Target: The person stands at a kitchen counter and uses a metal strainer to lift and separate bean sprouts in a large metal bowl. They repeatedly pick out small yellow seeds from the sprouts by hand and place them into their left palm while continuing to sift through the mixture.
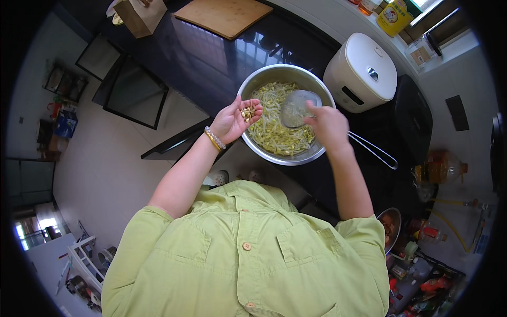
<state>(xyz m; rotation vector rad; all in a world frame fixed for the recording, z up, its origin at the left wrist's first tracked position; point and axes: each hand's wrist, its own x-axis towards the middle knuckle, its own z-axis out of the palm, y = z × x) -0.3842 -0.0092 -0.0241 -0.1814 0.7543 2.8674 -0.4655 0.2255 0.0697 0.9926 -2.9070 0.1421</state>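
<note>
A stainless steel bowl (282,160) stands on the dark counter, holding many yellow-headed bean sprouts (277,136). Palm up at its left rim, my left hand (231,123) cups a small heap of loose beans and husks (248,113). A fine mesh strainer (295,113) lies over the sprouts inside the bowl. Its wire handle (376,151) sticks out past the right rim. Above the mesh, my right hand (328,125) is blurred, thumb and fingers pointing left; whether anything is pinched there cannot be made out.
To the bowl's right stands a white rice cooker (366,73). A wooden cutting board (223,16) and a brown paper bag (140,18) sit farther along the counter. Below its front edge, a dark panel (178,138) juts out. An oil jug (441,168) is at far right.
</note>
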